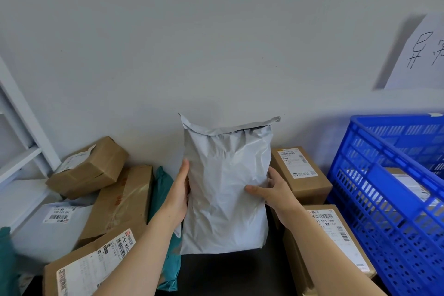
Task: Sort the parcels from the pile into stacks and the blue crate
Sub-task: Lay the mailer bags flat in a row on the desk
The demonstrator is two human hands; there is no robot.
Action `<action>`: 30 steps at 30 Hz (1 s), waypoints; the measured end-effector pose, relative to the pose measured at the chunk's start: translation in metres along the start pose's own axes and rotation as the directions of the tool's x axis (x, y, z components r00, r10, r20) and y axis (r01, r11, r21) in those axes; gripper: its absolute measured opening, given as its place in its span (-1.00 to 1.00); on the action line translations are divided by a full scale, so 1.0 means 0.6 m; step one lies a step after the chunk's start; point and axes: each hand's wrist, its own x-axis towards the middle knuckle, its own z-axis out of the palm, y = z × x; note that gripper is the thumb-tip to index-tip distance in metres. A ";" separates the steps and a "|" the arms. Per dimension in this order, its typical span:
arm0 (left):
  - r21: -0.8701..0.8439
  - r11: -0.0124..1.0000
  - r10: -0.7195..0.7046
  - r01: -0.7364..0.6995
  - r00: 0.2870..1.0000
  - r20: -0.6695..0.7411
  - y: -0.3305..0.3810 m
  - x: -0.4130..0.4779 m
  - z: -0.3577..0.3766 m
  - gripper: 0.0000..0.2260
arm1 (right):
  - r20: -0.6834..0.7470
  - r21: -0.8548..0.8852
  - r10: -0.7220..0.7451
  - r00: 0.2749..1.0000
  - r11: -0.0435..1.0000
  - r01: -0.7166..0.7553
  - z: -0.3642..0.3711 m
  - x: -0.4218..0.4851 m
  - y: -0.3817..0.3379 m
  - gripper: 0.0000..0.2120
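- Grey bag held upright between both hands, centre.
- Left hand presses flat on its left edge; right hand grips the right, thumb in front.
- Blue crate lies rightward, nearer the right hand.

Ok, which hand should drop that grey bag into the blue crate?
Probably the right hand: it pinches the grey bag on the edge nearest the blue crate. The left hand touches the opposite edge, beside the piled boxes, and would have to reach across.
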 end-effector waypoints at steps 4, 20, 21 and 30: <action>0.116 0.993 -0.019 0.009 0.996 0.086 0.002 -0.008 0.000 -0.06 | -0.027 -0.011 -0.006 1.000 1.000 0.006 0.000 0.002 -0.001 -0.26; 0.217 0.973 0.047 -0.078 0.988 0.144 0.002 -0.024 0.010 -0.30 | -0.076 -0.097 -0.065 0.995 0.994 0.057 -0.003 -0.014 -0.004 -0.37; 0.216 0.974 0.043 -0.075 0.988 0.148 0.001 -0.023 0.008 -0.29 | -0.075 -0.101 -0.058 0.996 0.994 0.051 -0.003 -0.015 -0.005 -0.35; 0.213 0.974 0.034 -0.071 0.985 0.170 -0.011 -0.007 -0.014 -0.16 | -0.119 -0.116 -0.037 0.992 0.993 0.023 0.000 -0.019 0.000 -0.39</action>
